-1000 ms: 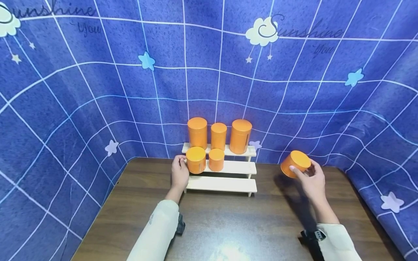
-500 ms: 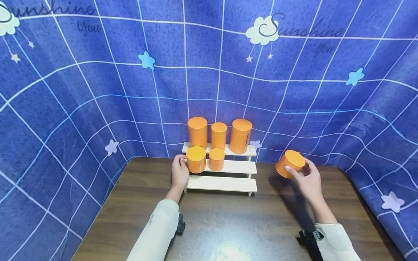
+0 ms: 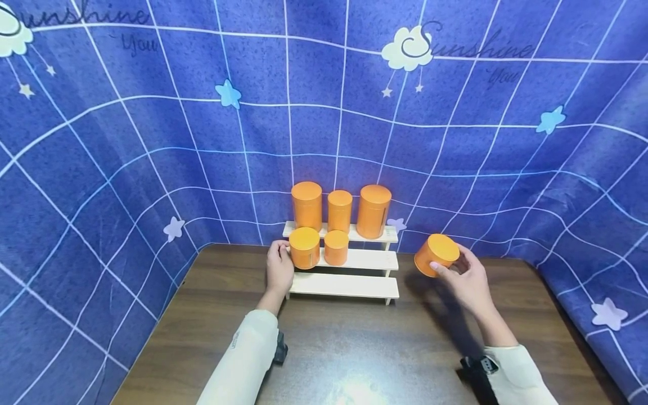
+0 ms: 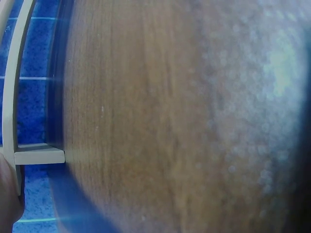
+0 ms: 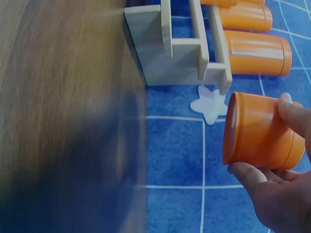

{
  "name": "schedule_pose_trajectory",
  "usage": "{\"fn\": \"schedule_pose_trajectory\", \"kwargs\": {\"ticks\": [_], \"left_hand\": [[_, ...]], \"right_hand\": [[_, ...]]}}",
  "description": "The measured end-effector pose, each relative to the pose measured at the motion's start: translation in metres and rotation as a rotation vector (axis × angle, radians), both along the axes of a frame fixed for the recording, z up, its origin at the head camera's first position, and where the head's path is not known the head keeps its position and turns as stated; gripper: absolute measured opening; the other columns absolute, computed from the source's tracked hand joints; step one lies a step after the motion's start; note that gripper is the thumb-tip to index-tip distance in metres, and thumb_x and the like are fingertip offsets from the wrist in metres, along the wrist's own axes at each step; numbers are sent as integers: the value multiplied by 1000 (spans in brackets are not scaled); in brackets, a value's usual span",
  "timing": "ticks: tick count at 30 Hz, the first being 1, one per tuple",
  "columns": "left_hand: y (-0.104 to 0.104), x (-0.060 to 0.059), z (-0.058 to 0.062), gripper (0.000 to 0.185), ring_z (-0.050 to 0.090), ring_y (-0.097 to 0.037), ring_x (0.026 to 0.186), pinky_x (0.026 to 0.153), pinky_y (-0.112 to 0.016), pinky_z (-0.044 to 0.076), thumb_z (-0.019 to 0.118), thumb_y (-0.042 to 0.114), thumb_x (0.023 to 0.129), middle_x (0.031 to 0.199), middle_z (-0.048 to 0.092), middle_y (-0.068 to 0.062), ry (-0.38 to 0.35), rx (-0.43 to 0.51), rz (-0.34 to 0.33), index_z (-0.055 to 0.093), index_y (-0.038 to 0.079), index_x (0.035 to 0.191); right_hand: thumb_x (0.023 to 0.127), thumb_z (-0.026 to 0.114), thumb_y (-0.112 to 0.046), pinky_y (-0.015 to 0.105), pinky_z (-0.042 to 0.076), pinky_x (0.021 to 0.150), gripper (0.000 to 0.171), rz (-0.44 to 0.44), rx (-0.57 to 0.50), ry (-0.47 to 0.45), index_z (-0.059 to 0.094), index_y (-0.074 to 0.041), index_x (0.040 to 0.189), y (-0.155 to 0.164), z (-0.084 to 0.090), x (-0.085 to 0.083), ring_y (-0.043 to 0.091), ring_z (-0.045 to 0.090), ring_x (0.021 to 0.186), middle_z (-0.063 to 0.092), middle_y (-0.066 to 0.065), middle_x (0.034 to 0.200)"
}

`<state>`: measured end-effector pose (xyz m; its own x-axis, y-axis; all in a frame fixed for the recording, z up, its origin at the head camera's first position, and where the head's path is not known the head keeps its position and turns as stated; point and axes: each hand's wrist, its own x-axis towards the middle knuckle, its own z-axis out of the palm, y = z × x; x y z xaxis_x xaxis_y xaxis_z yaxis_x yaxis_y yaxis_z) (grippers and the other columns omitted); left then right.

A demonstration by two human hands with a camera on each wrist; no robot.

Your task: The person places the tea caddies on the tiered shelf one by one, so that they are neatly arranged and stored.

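A pale wooden three-tier display stand [image 3: 349, 286] stands on the table. My left hand [image 3: 279, 269] holds its left end beside the middle tier, fingers curled; in the left wrist view only a bit of a finger [image 4: 7, 199] shows against the wood. My right hand [image 3: 468, 281] grips a short, wide orange canister [image 3: 436, 254] between thumb and fingers, raised and tilted right of the stand. Another short wide canister [image 3: 305, 248] and a small canister [image 3: 336, 248] sit on the middle tier. Three taller canisters, left [image 3: 306, 205], middle [image 3: 339, 211] and right [image 3: 374, 211], line the top tier.
The bottom tier of the stand [image 3: 344, 285] bears no canister. Brown wooden table [image 3: 324, 343] extends in front and to both sides. A blue patterned cloth [image 3: 324, 129] hangs close behind the stand and along both sides.
My right hand has moved left with the canister, bringing it closer to the stand. The left hand and the canisters on the stand have stayed put.
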<state>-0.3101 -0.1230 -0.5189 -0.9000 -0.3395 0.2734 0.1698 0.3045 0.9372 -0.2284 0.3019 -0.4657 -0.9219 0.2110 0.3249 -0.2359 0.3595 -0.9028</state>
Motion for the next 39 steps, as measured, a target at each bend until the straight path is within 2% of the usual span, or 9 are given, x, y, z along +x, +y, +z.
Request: {"fn": "schedule_pose_trajectory", "kwargs": {"ticks": [3, 9, 12, 19, 25, 31, 39], "left_hand": [[0, 1, 0, 23, 56, -26, 102, 91, -41, 46, 36, 17, 107, 110, 59, -15, 0, 0, 5, 57, 7, 110], [1, 2, 1, 23, 57, -27, 99, 88, -41, 47, 37, 15, 107, 111, 60, -16, 9, -12, 21, 57, 6, 111], [2, 2, 2, 23, 57, -27, 101, 89, -41, 47, 37, 14, 107, 111, 60, -16, 5, -14, 23, 58, 6, 111], [1, 3, 3, 23, 57, -27, 101, 90, -41, 46, 37, 15, 107, 111, 60, -16, 1, 2, 12, 57, 5, 111], [1, 2, 2, 23, 55, -26, 101, 90, -39, 46, 36, 17, 107, 110, 58, -15, -12, 12, 0, 57, 6, 110], [0, 3, 3, 25, 56, -26, 104, 94, -42, 46, 35, 18, 108, 112, 59, -15, -15, 0, -2, 56, 6, 111], [-1, 2, 3, 24, 56, -26, 107, 95, -43, 46, 36, 19, 107, 113, 60, -14, -19, -7, 0, 57, 7, 110]], "right_hand": [[80, 83, -11, 8, 52, 84, 72, 39, 9, 1, 48, -5, 142, -7, 2, 2, -9, 61, 101, 63, -11, 118], [79, 83, -12, 9, 52, 86, 73, 94, 37, 11, 48, -5, 143, -19, 3, 4, -10, 61, 104, 61, 18, 132], [79, 83, -11, 10, 52, 86, 73, 117, 31, 13, 47, -3, 143, -22, 2, 6, -9, 62, 104, 59, 24, 133], [80, 83, -14, 14, 55, 85, 74, 176, 17, 0, 47, -6, 143, -33, 0, 3, -7, 63, 105, 60, 23, 133], [78, 84, -12, 14, 54, 88, 76, 238, 31, 28, 46, -6, 144, -43, -1, 1, -5, 63, 107, 61, 24, 133], [74, 87, -18, 15, 52, 90, 80, 232, 178, 79, 49, -15, 144, -52, -3, 2, -3, 62, 108, 66, 15, 131], [74, 87, -20, 13, 48, 93, 80, 235, 170, 76, 49, -19, 144, -64, -4, 0, -5, 60, 113, 65, 9, 134]]}}
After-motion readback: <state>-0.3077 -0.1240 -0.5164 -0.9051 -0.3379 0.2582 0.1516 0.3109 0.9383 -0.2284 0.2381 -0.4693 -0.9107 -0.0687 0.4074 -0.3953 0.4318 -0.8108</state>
